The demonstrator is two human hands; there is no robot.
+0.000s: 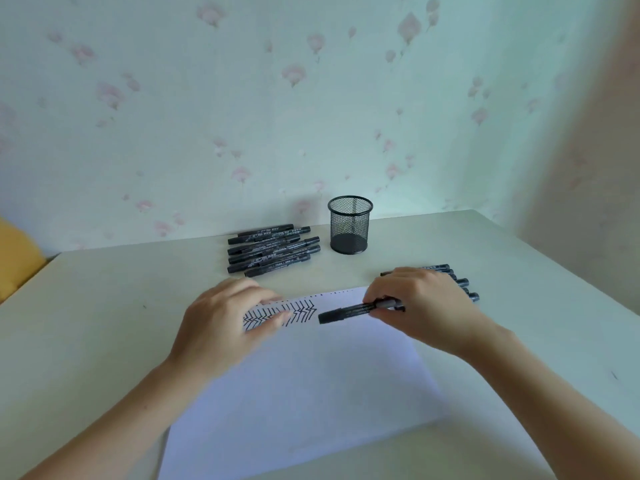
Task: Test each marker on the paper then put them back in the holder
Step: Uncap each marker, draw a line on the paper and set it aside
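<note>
From the head camera, a pale table (104,306) stands against a wall with faded pink flower wallpaper (173,98). A sheet of white paper (311,375) lies flat on the table in front of the person, and a row of black zigzag and stroke marks (298,311) runs along its far edge. The left hand (225,323) rests palm down on the left part of the paper, fingers extended and slightly spread, covering part of the marks and holding nothing. The right hand (422,306) sits over the paper's far right corner, its thumb and fingers pinched around 1 black marker (356,310), which lies nearly level and points left toward the marks; its left end is blunt and black, and whether that is a cap cannot be told. Behind the right hand, a small group of black markers (465,287) lies on the table, partly hidden by the knuckles. A larger pile of black markers (273,249) lies further back, left of centre. Just right of that pile stands the black mesh holder (349,225), upright near the wall, with no marker showing inside it. A yellow object (17,258) shows at the left edge.
</note>
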